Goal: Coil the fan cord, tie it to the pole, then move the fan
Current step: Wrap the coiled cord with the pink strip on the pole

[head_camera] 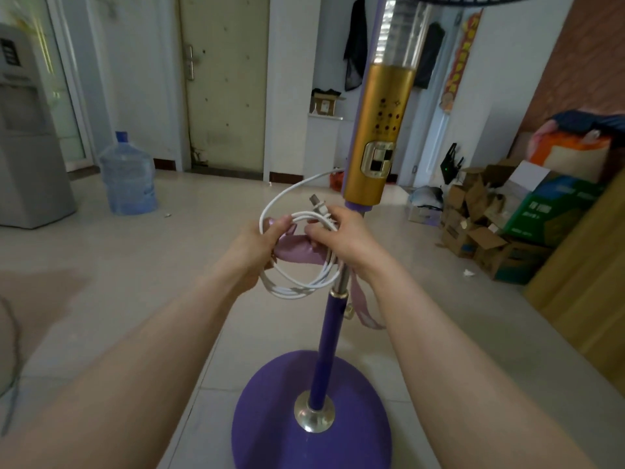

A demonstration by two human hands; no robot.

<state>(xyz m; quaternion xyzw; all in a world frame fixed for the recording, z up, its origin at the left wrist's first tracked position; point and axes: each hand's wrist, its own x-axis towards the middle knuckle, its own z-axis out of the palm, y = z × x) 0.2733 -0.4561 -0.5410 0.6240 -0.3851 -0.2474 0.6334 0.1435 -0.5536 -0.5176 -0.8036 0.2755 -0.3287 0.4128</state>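
A standing fan fills the middle of the view: round purple base (270, 418), purple and chrome pole (326, 336), gold control column (378, 130). Its white cord (297, 286) is wound into several loops beside the pole, with the plug (318, 205) sticking up above my fingers. A pink ribbon (294, 250) runs across the loops, and its tails (363, 306) hang by the pole. My left hand (253, 248) pinches the loops and ribbon on the left. My right hand (345, 235) grips the coil against the pole.
A blue water jug (126, 177) and a grey water dispenser (27, 137) stand at the left. Open cardboard boxes (480, 228) and bundled bedding (575, 143) pile up at the right, beside a wooden panel (581, 282). A closed door (225, 82) is straight ahead.
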